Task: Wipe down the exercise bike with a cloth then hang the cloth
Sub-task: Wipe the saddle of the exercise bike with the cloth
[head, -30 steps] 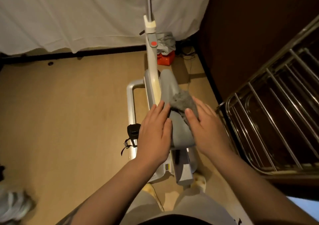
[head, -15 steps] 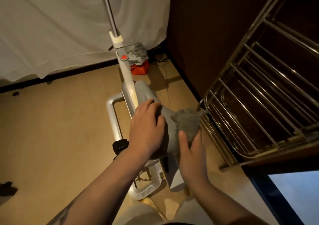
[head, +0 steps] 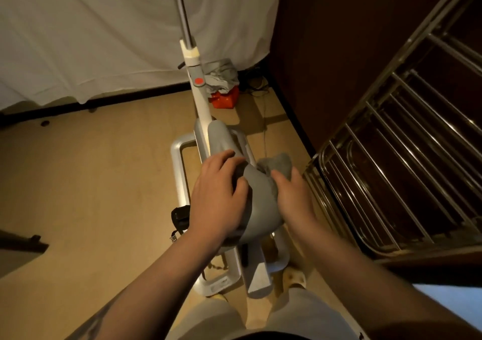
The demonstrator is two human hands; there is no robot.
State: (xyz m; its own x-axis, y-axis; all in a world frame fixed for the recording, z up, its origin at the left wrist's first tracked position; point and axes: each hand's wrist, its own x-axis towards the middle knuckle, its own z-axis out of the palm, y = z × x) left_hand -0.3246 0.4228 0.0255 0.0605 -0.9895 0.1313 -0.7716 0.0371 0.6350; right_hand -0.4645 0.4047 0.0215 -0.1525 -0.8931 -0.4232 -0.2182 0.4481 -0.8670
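The exercise bike stands below me, its grey saddle [head: 258, 204] pointing away and its white post [head: 199, 99] rising toward the curtain. My left hand [head: 217, 198] rests over the saddle's left side with curled fingers gripping its edge. My right hand [head: 293, 198] holds a crumpled grey cloth [head: 277, 166] against the saddle's right side; its fingers are partly hidden under the cloth.
A metal drying rack [head: 386, 177] with several bars stands right beside the bike. A white curtain [head: 104, 31] hangs behind. An orange box [head: 225, 98] with grey fabric on it sits in the corner. The bike's white base frame [head: 178, 172] and black pedal [head: 180, 218] lie on the wooden floor.
The cloth and my right hand slid from the saddle's top to its right side. My left hand stayed on the saddle. The view swung toward the rack, then back.
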